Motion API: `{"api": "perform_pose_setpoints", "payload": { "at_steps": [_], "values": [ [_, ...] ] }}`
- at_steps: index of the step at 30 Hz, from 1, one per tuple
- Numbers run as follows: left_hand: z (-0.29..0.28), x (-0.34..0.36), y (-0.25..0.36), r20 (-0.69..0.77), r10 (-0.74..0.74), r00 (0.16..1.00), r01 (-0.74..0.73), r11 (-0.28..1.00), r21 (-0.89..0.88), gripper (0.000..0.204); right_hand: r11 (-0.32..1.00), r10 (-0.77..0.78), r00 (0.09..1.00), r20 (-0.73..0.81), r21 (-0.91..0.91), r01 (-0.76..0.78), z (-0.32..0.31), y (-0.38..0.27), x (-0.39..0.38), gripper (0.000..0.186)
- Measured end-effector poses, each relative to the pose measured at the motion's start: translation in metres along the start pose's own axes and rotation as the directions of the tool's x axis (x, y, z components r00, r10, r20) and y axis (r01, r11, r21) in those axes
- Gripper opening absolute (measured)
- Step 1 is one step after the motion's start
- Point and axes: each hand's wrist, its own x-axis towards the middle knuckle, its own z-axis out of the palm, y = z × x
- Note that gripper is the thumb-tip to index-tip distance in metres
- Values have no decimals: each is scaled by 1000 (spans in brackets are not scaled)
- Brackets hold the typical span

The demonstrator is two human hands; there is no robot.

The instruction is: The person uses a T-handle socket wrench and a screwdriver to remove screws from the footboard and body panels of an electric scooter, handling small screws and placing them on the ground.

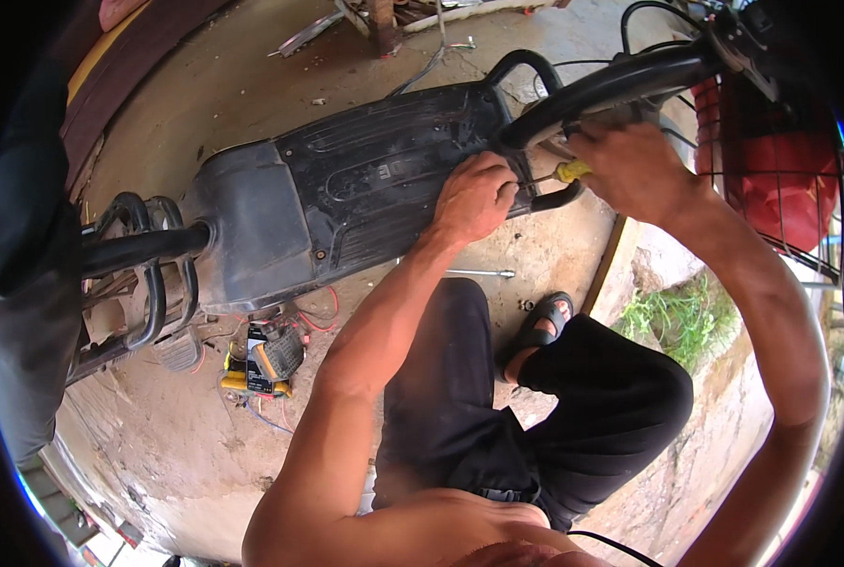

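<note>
A yellow-handled screwdriver [571,171] is in my right hand [634,170], whose fingers wrap around the handle below the thick black frame tube [620,85]. Its thin shaft points left, toward my left hand [478,197]. That left hand rests at the front end of a scooter's black plastic footboard [375,170], fingers curled and pressed together near the screwdriver's tip. Whatever they pinch is hidden. Just beyond both hands, a black tubular loop [528,64] rises from the footboard's front corner.
A metal wrench [481,273] lies on the ground near my knee. Beside the scooter sit a yellow-and-black device [261,364] and red wires. A wire basket with a red bag [781,180] hangs at right. Grass [682,317] grows beyond a wooden edge [614,260].
</note>
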Motion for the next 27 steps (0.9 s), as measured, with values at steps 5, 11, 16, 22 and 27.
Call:
{"api": "perform_pose_setpoints", "payload": {
  "at_steps": [5, 11, 16, 22, 27],
  "values": [
    [2, 1, 2, -11, 10, 1000, -10, 1000, 18, 11, 933, 195, 904, 380, 211, -290, -22, -6, 20, 37],
    [0, 1, -1, -34, 33, 999, -32, 999, 29, 10, 843, 283, 865, 413, 323, -430, -16, 3, 26, 38],
    [0, 1, -1, -61, 53, 997, -54, 998, -20, 9, 966, 124, 972, 202, 199, -164, -16, -6, 21, 35],
    [2, 2, -3, -48, 38, 998, -40, 999, -37, 10, 966, 123, 918, 377, 167, -198, -45, -13, 29, 36],
    [0, 1, -4, -48, 29, 998, -30, 999, -26, 8, 876, 280, 875, 395, 269, -401, -16, -6, 30, 34]
  ]
}}
